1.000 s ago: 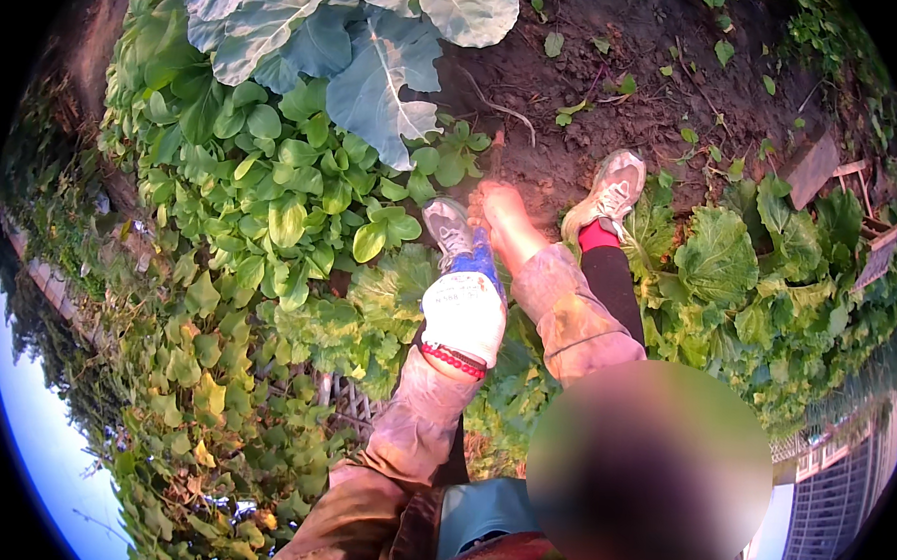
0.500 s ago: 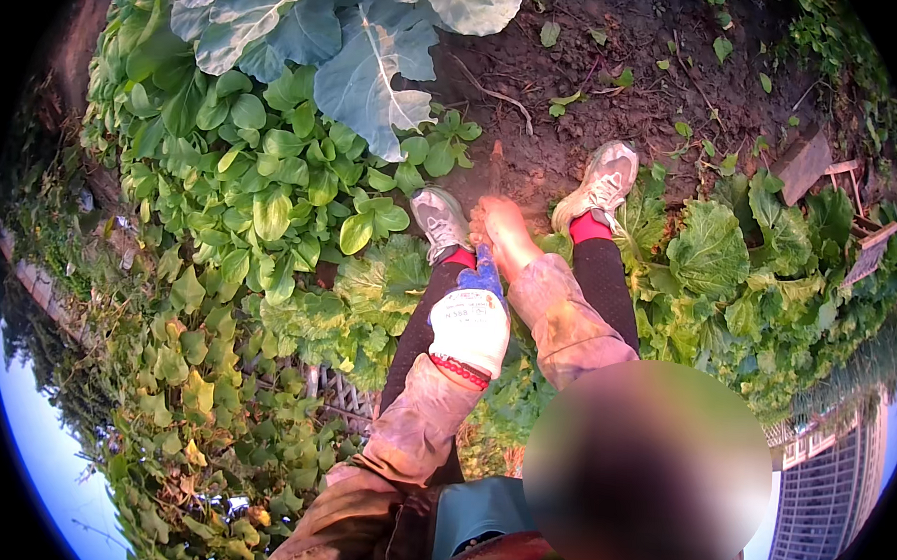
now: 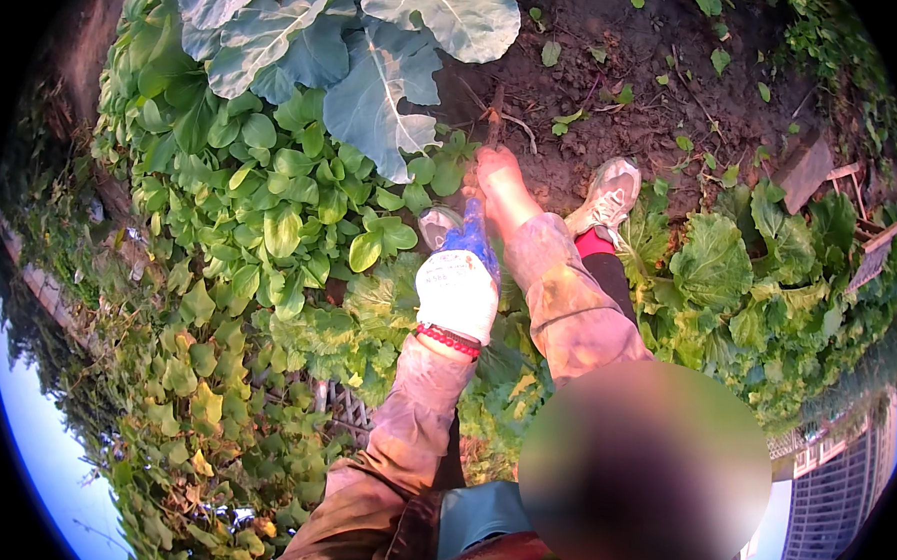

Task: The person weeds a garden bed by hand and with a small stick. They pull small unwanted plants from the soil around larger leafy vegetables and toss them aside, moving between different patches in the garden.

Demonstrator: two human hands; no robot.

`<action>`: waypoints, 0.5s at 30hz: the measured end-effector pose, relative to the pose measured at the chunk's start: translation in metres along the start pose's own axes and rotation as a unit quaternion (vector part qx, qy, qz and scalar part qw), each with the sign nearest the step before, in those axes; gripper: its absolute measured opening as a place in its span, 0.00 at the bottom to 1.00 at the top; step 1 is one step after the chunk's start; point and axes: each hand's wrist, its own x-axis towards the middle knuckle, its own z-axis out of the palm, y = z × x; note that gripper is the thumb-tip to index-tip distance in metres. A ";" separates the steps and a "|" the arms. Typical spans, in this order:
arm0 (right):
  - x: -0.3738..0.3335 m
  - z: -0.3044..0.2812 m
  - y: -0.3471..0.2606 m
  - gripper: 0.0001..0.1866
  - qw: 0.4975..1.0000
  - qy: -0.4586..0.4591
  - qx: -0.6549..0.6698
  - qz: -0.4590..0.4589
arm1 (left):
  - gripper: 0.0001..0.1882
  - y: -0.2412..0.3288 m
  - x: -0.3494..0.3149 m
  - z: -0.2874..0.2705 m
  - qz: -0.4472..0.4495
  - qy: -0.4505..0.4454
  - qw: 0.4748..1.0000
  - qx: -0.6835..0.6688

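My right hand (image 3: pixel 501 182), bare and soil-stained, is closed with its fingers curled. From its front a narrow rusty-brown strip (image 3: pixel 496 117), like a blade or stick, points away from me over the dark soil (image 3: pixel 577 95). Just behind and to the left is my left hand (image 3: pixel 462 276) in a white glove with blue fingers. Those fingers are pressed together, close against the right hand; what they hold is hidden. Large blue-green cabbage-like leaves (image 3: pixel 381 97) hang to the left of the strip.
Dense green leafy plants (image 3: pixel 283 178) fill the left side, and crinkled-leaf greens (image 3: pixel 714 267) grow on the right. My left shoe (image 3: pixel 439 225) and right shoe (image 3: pixel 609 192) flank my hands. A wooden board (image 3: pixel 802 170) stands at the far right, with yellowing vines (image 3: pixel 198 399) lower left.
Both hands have moved away from me, further over the soil, and the brown strip has moved along with them. My left forearm now covers more of the left leg and shoe.
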 end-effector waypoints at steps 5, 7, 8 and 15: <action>0.024 0.000 -0.004 0.10 1.000 0.015 0.014 0.001 | 0.24 -0.002 0.016 0.000 0.035 0.010 0.999 0.038; 0.025 0.011 -0.008 0.08 0.999 0.006 0.037 0.019 | 0.23 0.001 0.022 -0.014 0.018 0.001 0.998 0.063; 0.023 0.013 -0.006 0.08 0.999 0.006 0.043 0.033 | 0.23 0.004 0.025 -0.021 0.003 -0.011 0.997 0.077; 0.069 0.011 -0.014 0.07 0.999 -0.015 0.022 -0.022 | 0.17 0.006 0.065 -0.013 0.047 0.035 0.995 0.083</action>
